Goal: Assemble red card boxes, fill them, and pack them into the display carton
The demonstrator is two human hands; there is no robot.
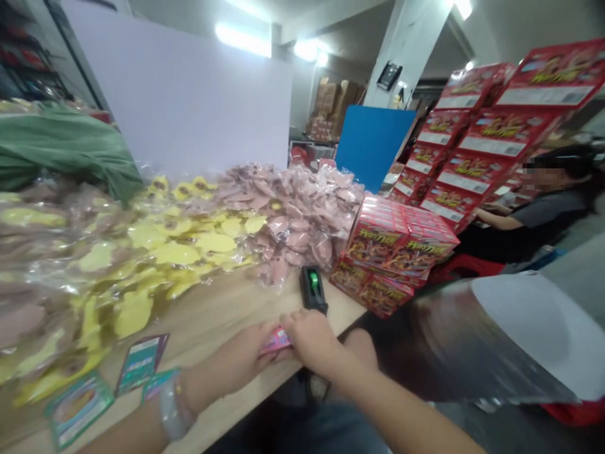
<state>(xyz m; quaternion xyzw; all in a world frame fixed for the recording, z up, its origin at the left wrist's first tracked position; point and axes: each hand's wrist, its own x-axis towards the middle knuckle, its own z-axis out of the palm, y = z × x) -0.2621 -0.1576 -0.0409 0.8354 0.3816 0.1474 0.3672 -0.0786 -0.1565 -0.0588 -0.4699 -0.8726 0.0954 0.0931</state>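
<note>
Both hands meet at the table's front edge around a small pink printed packet. My left hand has its fingers closed about the packet from the left. Over its right end, my right hand is closed with bent fingers, hiding part of it. Just beyond the right hand stands a black tape dispenser with a green roll. To the left of my left forearm lie green-bordered printed cards and a teal card.
Plastic-wrapped yellow pieces and pink pieces are heaped across the table. Red printed boxes stand at the right edge, with taller box stacks behind. A person sits at far right. A white panel rises behind.
</note>
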